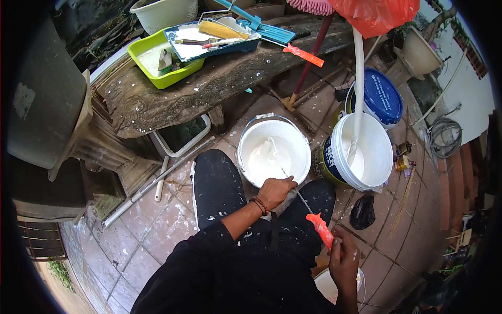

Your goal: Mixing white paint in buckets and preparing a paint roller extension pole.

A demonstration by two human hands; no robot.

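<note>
A white bucket of white paint stands between my knees. A thin metal rod with a bright orange handle reaches into it, its end coated white. My left hand grips the rod just over the bucket's near rim. Lower right, my right hand holds the orange handle at its end. A larger paint bucket, with a long white pole standing in it, is just to the right.
Trays with brushes and a roller lie on a wooden plank at the back. A blue-lidded bucket, black plastic bag and coiled hose are on the right; a metal pole and stone pedestal are left.
</note>
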